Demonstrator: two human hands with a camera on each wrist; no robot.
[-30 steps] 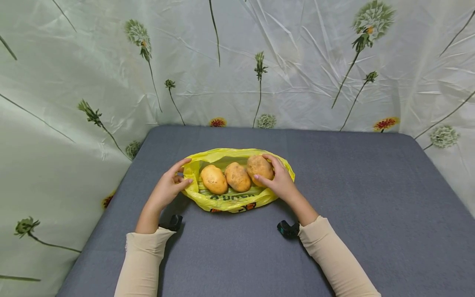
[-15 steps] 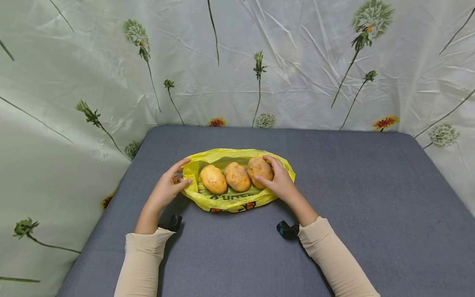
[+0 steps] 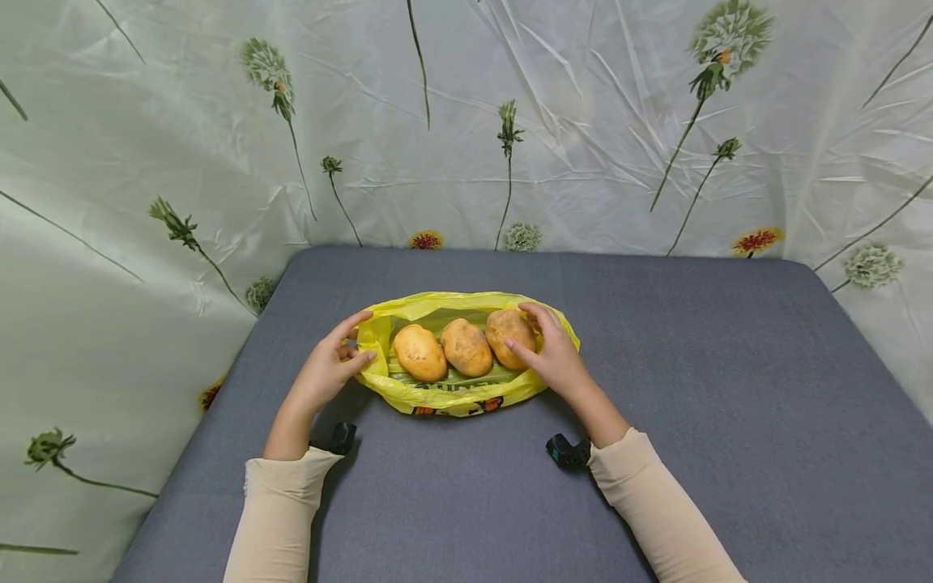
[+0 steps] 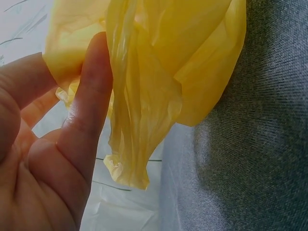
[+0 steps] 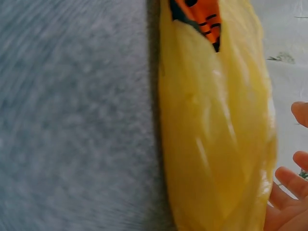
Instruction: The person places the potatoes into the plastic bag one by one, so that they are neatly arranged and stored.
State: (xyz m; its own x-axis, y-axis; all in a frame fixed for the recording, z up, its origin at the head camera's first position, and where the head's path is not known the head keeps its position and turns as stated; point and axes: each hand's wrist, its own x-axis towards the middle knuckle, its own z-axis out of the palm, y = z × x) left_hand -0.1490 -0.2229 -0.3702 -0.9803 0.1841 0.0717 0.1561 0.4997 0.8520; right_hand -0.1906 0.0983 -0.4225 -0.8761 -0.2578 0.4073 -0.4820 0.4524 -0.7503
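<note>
A yellow plastic bag [image 3: 455, 405] lies with its mouth spread wide near the middle of the table. Three potatoes sit in a row inside: a left potato [image 3: 420, 353], a middle potato [image 3: 466, 347] and a right potato [image 3: 506, 336]. My left hand [image 3: 328, 372] holds the bag's left end, thumb and fingers on its edge; the left wrist view shows the thumb [image 4: 91, 101] against the plastic. Over the bag's right end is my right hand [image 3: 560, 360], thumb and fingers spread beside the right potato. In the right wrist view those fingers [image 5: 291, 183] look loose, partly hidden behind the bag.
A grey cloth-covered table [image 3: 700, 389] extends to both sides of the bag. Behind it and along the left hangs a pale curtain [image 3: 583, 121] printed with flowers. Small black devices sit at both wrists, one being the right wrist device [image 3: 567, 451].
The right potato has come down slightly in line with the other two. My right fingers and thumb have loosened from it, and the hand has shifted slightly right. The left hand stays put.
</note>
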